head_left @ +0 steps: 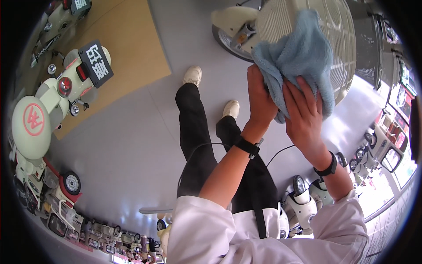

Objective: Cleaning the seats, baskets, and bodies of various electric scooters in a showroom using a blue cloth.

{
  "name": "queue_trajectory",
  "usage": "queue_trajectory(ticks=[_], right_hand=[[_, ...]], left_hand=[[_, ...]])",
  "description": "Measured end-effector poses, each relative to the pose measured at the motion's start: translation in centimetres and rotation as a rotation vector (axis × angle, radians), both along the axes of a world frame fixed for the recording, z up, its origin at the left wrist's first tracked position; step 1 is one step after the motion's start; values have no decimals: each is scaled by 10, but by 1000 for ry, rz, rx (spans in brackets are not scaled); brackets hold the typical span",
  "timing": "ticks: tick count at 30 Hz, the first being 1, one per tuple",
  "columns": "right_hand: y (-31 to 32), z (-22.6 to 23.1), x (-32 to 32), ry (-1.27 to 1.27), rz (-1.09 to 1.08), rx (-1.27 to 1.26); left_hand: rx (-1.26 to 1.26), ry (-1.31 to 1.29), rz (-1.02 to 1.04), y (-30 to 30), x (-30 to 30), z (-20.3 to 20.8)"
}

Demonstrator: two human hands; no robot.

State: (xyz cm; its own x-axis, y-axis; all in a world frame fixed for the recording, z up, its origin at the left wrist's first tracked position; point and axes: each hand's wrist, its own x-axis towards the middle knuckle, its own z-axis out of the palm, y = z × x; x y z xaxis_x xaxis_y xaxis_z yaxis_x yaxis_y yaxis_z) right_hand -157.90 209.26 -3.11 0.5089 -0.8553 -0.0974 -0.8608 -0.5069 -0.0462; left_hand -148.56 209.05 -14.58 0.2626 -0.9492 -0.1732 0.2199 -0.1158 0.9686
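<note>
A light blue towel (303, 48) hangs bunched up in front of me at the upper right. My left hand (261, 94) is closed round its lower left edge, the fingertips partly hidden by the fabric. Against the towel's lower right side, my right hand (303, 116) grips folds of it, fingers bent over the cloth. Behind the towel is a cream wire-style basket (345, 37) on the front of a vehicle; the towel covers part of it. A cream fender (233, 22) and a wheel (228, 46) show just left of the basket.
Cream scooters stand around me, one at the left with a round seat (31, 127) and a dark plate (96, 64). A tan mat (132, 53) lies on the grey floor (132, 154) at the upper left. More scooters (303, 207) stand at the lower right.
</note>
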Motion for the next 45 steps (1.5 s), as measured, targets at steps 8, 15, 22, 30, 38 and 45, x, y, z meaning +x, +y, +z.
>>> queue_trajectory(ticks=[8, 15, 22, 30, 38, 45], right_hand=[[87, -88, -65, -442, -170, -67], [127, -193, -83, -947, -448, -72], [114, -273, -112, -1252, -741, 50], [30, -367, -146, -1260, -646, -345], [21, -369, -144, -1111, -711, -397], [1, -333, -147, -958, -622, -357]], left_hand=[[-152, -204, -61, 60, -36, -36], [-379, -534, -266, 75, -32, -94], [-488, -776, -669, 12, -64, -169], [-1050, -1062, -604, -92, -118, -228], [-1148, -1248, -473, -102, -125, -234], [-922, -1182, -608, -100, -100, -191]])
